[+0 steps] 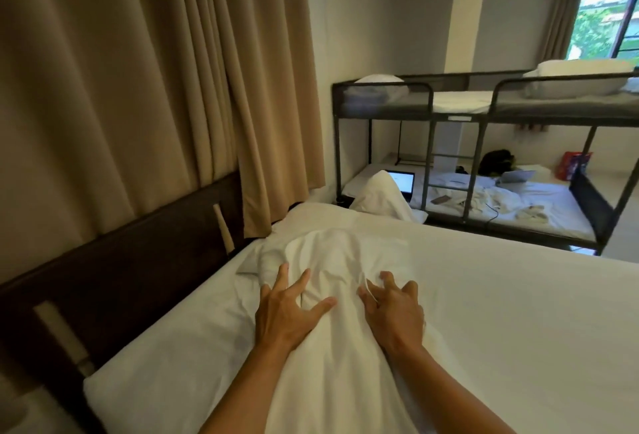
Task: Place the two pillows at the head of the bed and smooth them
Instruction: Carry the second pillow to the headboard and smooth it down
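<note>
A white pillow [332,261] lies on the bed's white sheet [501,312], close to the dark wooden headboard [114,281] on the left. It runs away from me and its cover is wrinkled. My left hand [287,312] presses on its left side, fingers spread and dug in around a fold of the cover. My right hand [394,309] clutches the right side with curled fingers, a crease of cloth between them. A second white pillow [380,198] stands propped beyond the bed's far corner.
Tan curtains [155,88] hang behind the headboard. A black metal bunk bed [466,112] stands to the right past the bed, with a lit laptop [403,183], crumpled linen and bags on its lower bunk. A window [608,19] is at the top right.
</note>
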Motion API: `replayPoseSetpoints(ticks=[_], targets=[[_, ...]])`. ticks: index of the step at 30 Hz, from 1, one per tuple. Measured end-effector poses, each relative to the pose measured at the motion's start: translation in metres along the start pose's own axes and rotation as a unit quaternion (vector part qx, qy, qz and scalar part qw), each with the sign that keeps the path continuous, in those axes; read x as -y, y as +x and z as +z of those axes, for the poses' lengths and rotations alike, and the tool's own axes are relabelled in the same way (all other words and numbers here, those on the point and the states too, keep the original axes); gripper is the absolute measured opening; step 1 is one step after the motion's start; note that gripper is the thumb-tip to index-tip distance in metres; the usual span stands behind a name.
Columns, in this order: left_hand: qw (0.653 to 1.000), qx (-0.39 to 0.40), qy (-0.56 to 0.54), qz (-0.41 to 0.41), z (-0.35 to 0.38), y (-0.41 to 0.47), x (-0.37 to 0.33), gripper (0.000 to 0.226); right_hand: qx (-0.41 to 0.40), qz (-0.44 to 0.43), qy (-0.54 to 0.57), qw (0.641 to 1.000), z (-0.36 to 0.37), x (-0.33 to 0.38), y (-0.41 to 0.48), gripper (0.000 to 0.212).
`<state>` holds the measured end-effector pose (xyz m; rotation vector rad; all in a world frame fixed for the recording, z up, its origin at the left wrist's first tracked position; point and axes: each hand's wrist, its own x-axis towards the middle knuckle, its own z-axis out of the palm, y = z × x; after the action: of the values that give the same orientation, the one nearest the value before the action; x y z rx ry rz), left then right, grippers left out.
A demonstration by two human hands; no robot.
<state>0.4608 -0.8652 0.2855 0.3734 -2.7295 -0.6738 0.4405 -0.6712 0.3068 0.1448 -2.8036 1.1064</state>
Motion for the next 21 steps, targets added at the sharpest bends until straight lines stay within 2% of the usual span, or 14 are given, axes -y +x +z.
replayPoseSetpoints(ticks=[6,10,16,21], targets=[[1.000,0.016,0.017,-0.003,-0.055,0.005,0.117,0.093,0.005,-0.014,-0.026,1.000,0.092,0.089,-0.028,0.038],[1.000,0.018,0.011,0.001,-0.083,0.015,0.167,0.092,0.018,-0.043,-0.089,0.995,0.135,0.126,-0.024,0.041],[1.000,0.011,0.006,-0.003,-0.108,0.029,0.210,0.087,0.034,-0.060,-0.164,0.984,0.172,0.169,-0.012,0.072],[1.000,0.017,0.020,-0.011,-0.116,0.049,0.240,0.085,0.049,-0.052,-0.176,0.982,0.206,0.188,0.006,0.085]])
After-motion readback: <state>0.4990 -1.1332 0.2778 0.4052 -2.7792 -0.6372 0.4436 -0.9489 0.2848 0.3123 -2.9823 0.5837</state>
